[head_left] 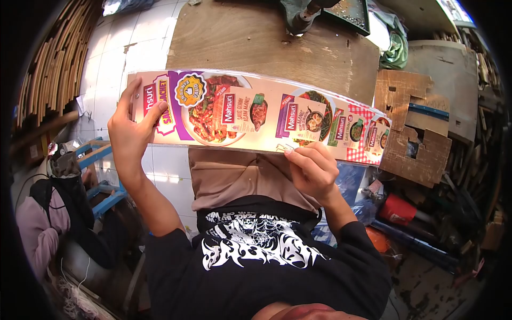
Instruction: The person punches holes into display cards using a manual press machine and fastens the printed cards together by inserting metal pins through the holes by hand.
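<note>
A long printed banner panel [261, 114] with food pictures and the word Mahsuri is held up across the view, tilted slightly down to the right. My left hand [133, 120] grips its left end, with the thumb on the printed face. At the lower edge, right of the middle, my right hand [314, 168] pinches with thumb and forefinger. A small, thin wire-like piece [285, 148] shows at those fingertips, against the panel's lower edge.
Behind the panel lies a brown wooden board [224, 37] with a metal stand [301, 18] and a dark tray [349, 13]. Cut cardboard [416, 128] is at the right, a blue frame [98, 160] and stacked wood strips [64, 58] at the left.
</note>
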Tool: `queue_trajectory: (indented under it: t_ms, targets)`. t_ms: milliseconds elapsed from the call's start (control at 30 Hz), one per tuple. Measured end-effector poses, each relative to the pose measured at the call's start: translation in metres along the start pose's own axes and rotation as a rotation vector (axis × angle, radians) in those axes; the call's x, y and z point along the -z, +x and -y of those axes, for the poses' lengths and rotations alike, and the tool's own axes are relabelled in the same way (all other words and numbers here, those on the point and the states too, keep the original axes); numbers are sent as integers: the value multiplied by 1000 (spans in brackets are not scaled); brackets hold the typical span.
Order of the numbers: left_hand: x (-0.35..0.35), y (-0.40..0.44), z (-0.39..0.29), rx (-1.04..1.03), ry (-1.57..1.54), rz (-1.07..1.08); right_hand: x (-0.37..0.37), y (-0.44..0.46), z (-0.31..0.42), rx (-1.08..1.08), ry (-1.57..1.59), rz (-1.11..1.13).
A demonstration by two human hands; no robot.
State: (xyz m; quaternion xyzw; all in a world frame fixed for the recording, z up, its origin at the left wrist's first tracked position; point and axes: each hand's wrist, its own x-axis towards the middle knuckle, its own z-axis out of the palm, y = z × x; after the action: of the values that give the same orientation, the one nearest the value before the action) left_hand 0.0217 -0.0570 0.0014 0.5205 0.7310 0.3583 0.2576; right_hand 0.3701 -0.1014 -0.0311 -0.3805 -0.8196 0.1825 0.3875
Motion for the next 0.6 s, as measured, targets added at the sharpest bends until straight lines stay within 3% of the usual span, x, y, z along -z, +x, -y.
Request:
queue_trajectory:
  t_ms: [233, 333, 400, 500, 533, 600]
  targets:
    - [1, 0, -1, 33, -14, 19, 3, -1, 8, -24, 40, -4]
    - [3, -2, -3, 58, 10, 39, -2, -2, 34, -18, 368, 92]
    - [3, -1, -5, 59, 27, 46, -18, -11, 54, -181, 886, 392]
    - [2, -3, -1, 52, 17, 38, -52, -37, 55, -684, 1329, 932]
    - [1, -3, 2, 38, 5, 29, -65, -45, 52, -813, 1358, 908]
    - [2, -1, 3, 11, 1, 3, -75, -31, 44, -601, 732, 574]
